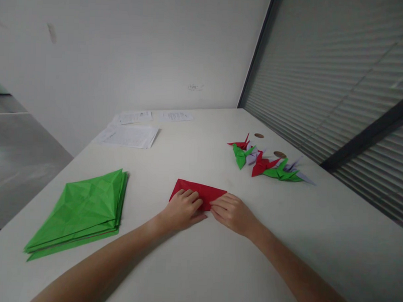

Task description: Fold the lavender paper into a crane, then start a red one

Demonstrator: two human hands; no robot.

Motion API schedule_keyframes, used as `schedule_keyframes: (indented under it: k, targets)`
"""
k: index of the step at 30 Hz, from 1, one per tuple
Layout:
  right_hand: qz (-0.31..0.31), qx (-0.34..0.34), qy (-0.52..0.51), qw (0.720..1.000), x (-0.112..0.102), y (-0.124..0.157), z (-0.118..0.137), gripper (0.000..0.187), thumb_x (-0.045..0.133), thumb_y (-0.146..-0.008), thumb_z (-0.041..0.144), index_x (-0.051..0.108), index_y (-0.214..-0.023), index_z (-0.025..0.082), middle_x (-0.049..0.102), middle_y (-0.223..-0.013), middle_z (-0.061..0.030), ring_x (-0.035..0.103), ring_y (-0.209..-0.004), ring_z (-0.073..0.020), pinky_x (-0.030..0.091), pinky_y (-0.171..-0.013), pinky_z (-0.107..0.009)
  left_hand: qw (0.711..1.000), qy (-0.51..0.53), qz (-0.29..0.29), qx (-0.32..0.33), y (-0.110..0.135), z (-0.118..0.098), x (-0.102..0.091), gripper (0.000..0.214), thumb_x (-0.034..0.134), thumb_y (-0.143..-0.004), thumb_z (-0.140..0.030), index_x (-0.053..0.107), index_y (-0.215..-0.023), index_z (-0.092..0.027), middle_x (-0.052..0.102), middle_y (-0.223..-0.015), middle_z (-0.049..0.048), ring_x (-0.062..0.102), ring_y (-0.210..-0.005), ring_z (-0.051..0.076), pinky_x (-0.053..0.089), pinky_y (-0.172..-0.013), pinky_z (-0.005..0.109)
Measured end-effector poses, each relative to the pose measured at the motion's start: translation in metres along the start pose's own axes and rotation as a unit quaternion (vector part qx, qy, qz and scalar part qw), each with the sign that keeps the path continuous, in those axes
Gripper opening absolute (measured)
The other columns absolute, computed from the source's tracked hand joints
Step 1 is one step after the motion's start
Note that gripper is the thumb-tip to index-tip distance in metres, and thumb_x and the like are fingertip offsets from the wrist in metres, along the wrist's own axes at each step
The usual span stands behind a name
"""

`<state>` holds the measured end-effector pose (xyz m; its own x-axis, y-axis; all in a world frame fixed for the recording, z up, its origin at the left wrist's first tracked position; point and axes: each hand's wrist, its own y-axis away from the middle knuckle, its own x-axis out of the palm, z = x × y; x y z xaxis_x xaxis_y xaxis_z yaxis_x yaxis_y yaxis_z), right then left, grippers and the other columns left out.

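Observation:
A sheet of red origami paper (203,190), folded into a long flat shape, lies on the white table in front of me. My left hand (184,208) rests on its left part with the fingers curled and pressed down on the paper. At the right end, my right hand (231,212) holds the near edge with its fingers together and bent. The fingers cover the near side of the sheet, so its fold there is partly hidden. The two hands are close to each other but apart.
To the left sits a stack of creased green paper (90,200). Several folded paper cranes in red, green and pale purple, among them a red crane (262,164), lie at the right. Printed sheets (131,136) are at the back left. A wall and window blinds border the table (195,146).

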<state>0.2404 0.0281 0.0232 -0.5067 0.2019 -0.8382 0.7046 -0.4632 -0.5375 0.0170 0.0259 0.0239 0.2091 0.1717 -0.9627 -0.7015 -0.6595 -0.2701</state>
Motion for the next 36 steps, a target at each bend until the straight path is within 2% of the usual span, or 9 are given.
schedule_keyframes:
  k: [7, 13, 16, 19, 23, 26, 29, 33, 36]
  targets:
    - [-0.241, 0.183, -0.143, 0.942, -0.003, 0.003, -0.003, 0.053, 0.061, -0.088, 0.039, 0.046, -0.137, 0.025, 0.06, -0.126, -0.0127, 0.057, -0.112, -0.027, 0.048, -0.091, -0.046, 0.981, 0.137, -0.112, -0.08, -0.002, 0.013, -0.011, 0.018, 0.047, -0.094, -0.019, 0.065, -0.093, -0.017, 0.064, -0.084, 0.0063, 0.062, -0.074, 0.016, 0.051, -0.067, 0.028]
    - [-0.215, 0.321, -0.34, 0.857, 0.014, 0.005, -0.012, 0.089, 0.062, -0.079, 0.064, 0.024, -0.15, 0.026, 0.049, -0.141, -0.017, 0.051, -0.127, -0.0306, 0.046, -0.098, -0.05, 0.706, 0.604, -0.238, -0.284, -0.015, 0.012, -0.031, 0.028, 0.066, -0.081, -0.042, 0.059, -0.08, -0.015, 0.058, -0.076, -0.0005, 0.059, -0.062, 0.012, 0.055, -0.051, 0.026]
    - [-0.135, 0.365, -0.49, 0.78, 0.011, 0.0, -0.011, 0.082, 0.065, -0.079, 0.058, 0.033, -0.146, 0.024, 0.069, -0.116, -0.0124, 0.067, -0.104, -0.0273, 0.054, -0.089, -0.046, 0.637, 0.673, -0.205, -0.315, -0.016, 0.009, -0.027, 0.032, 0.07, -0.076, -0.044, 0.058, -0.081, -0.014, 0.058, -0.08, 0.0013, 0.061, -0.068, 0.014, 0.057, -0.053, 0.028]
    - [-0.111, 0.424, -0.523, 0.731, 0.005, -0.001, -0.013, 0.062, 0.072, -0.075, 0.05, 0.055, -0.128, 0.022, 0.075, -0.098, -0.008, 0.072, -0.089, -0.0252, 0.058, -0.081, -0.042, 0.676, 0.625, -0.203, -0.334, -0.013, 0.014, -0.014, 0.035, 0.068, -0.078, -0.042, 0.055, -0.099, -0.017, 0.059, -0.088, 0.0037, 0.064, -0.074, 0.017, 0.056, -0.058, 0.03]
    - [-0.08, 0.44, -0.505, 0.739, 0.003, 0.006, -0.025, 0.054, 0.077, -0.068, 0.045, 0.064, -0.114, 0.019, 0.076, -0.092, -0.0076, 0.072, -0.08, -0.0235, 0.058, -0.072, -0.039, 0.814, 0.314, -0.382, -0.305, -0.006, 0.022, -0.002, 0.054, 0.072, -0.073, -0.026, 0.046, -0.121, -0.021, 0.053, -0.117, 0.0113, 0.057, -0.105, 0.023, 0.053, -0.082, 0.039]
    - [-0.019, 0.433, -0.463, 0.773, 0.005, 0.013, -0.033, 0.051, 0.073, -0.072, 0.041, 0.064, -0.116, 0.016, 0.074, -0.079, -0.0046, 0.069, -0.069, -0.0201, 0.056, -0.062, -0.033, 0.94, 0.261, -0.215, -0.052, -0.002, 0.02, -0.003, 0.02, 0.058, -0.089, -0.021, 0.059, -0.109, -0.021, 0.062, -0.106, 0.0089, 0.059, -0.102, 0.02, 0.049, -0.089, 0.038]
    - [0.007, 0.42, -0.356, 0.834, 0.002, 0.017, -0.036, 0.045, 0.069, -0.077, 0.036, 0.065, -0.116, 0.014, 0.07, -0.073, -0.0035, 0.064, -0.061, -0.0181, 0.053, -0.058, -0.032, 0.969, 0.217, -0.066, 0.096, -0.001, 0.014, -0.005, 0.019, 0.053, -0.094, -0.025, 0.063, -0.108, -0.019, 0.065, -0.113, 0.0097, 0.059, -0.109, 0.021, 0.046, -0.096, 0.038]
    - [-0.028, 0.3, -0.133, 0.944, -0.01, 0.012, -0.03, 0.032, 0.07, -0.08, 0.029, 0.069, -0.11, 0.019, 0.069, -0.104, -0.0105, 0.063, -0.094, -0.0241, 0.051, -0.086, -0.044, 0.981, 0.163, -0.006, 0.104, 0.001, 0.01, 0.0, 0.027, 0.051, -0.096, -0.03, 0.063, -0.116, -0.018, 0.063, -0.123, 0.0114, 0.058, -0.115, 0.023, 0.044, -0.099, 0.039]
    - [0.062, 0.167, -0.122, 0.976, -0.018, 0.006, -0.017, 0.032, 0.076, -0.076, 0.032, 0.071, -0.107, 0.024, 0.068, -0.108, -0.0078, 0.06, -0.103, -0.0233, 0.048, -0.094, -0.042, 0.984, 0.156, 0.0, 0.088, 0.003, 0.011, 0.003, 0.029, 0.051, -0.095, -0.032, 0.062, -0.119, -0.018, 0.064, -0.122, 0.0116, 0.059, -0.113, 0.023, 0.044, -0.099, 0.039]
